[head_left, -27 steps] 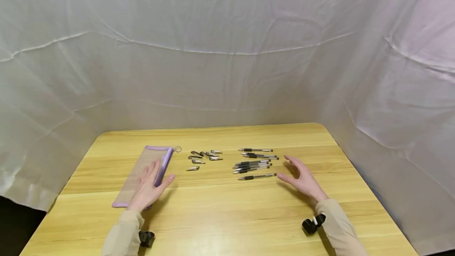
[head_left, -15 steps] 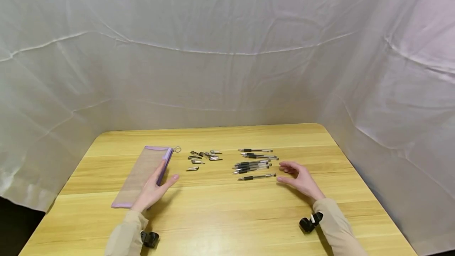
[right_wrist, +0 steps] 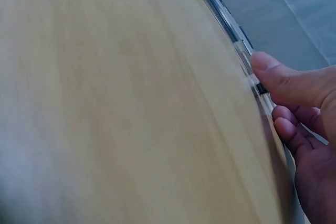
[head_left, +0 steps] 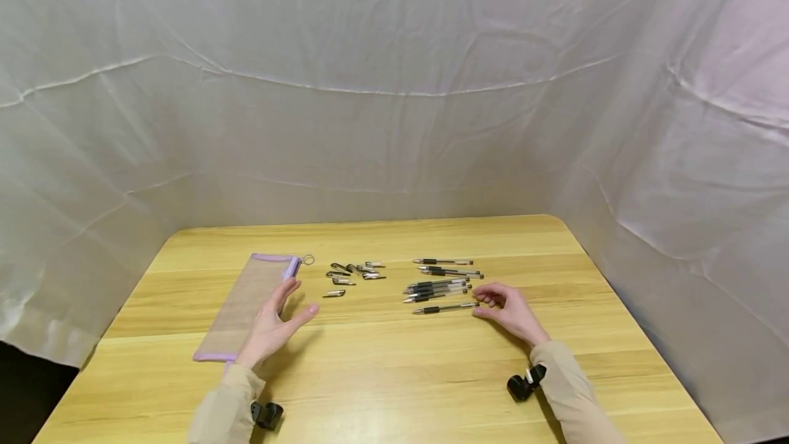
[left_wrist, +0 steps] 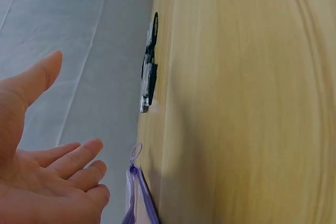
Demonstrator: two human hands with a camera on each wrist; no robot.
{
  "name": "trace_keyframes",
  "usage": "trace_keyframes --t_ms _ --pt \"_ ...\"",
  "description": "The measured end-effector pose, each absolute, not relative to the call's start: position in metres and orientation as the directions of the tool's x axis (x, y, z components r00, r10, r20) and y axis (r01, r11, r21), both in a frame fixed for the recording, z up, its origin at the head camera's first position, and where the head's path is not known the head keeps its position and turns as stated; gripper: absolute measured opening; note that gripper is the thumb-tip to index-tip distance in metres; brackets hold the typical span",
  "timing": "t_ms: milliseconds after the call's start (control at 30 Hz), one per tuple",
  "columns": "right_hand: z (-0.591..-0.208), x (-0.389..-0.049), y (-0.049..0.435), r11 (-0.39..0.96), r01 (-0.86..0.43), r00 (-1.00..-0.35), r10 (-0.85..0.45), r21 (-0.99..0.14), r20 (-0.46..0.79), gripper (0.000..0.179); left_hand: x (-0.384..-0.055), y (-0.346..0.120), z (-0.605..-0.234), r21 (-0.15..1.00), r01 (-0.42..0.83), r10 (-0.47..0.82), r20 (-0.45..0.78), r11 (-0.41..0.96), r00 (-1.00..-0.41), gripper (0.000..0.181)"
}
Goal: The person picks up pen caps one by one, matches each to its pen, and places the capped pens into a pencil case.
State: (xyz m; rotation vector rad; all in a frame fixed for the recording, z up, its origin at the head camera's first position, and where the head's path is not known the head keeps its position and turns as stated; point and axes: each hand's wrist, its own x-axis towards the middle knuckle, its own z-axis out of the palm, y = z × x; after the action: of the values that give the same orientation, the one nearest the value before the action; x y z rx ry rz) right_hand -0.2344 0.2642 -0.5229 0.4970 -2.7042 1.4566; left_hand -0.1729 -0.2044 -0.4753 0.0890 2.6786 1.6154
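On a pale wooden bench (head_left: 382, 375), a slim clear pen (head_left: 445, 307) lies flat without a cap, the nearest to the person in a loose row of other pens (head_left: 429, 284). The right hand (head_left: 511, 316) is at its blunt end, thumb and forefinger apart about it; this grip is unclosed, and whether skin touches the pen cannot be told. The left hand (head_left: 271, 326), its grip relaxed and holding nothing, is beside a purple-edged pouch (head_left: 240, 307). Loose caps (head_left: 342, 281) lie between pouch and pens. The pen looks light and stiff, its barrel probably smooth and apt to roll; a pinch mid-barrel should balance it and keep fingers off the bare tip. The pouch seems thin and floppy, likely best held by its edge.
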Motion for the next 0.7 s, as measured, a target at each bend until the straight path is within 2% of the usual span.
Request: trace_keyframes --t_ms 267,700 --pt "-0.524 -0.237 0.257 0.548 -0.34 -0.934 -0.29 -0.764 0.208 0.028 -0.173 -0.193 -0.478 0.911 0.07 0.077 0.043 0.406 -0.996 0.085" --pt "-0.522 -0.242 0.254 0.632 -0.38 -0.92 -0.33 -0.675 0.21 0.014 -0.172 -0.185 -0.477 0.891 0.076 0.101 0.034 0.447 -0.994 0.085"
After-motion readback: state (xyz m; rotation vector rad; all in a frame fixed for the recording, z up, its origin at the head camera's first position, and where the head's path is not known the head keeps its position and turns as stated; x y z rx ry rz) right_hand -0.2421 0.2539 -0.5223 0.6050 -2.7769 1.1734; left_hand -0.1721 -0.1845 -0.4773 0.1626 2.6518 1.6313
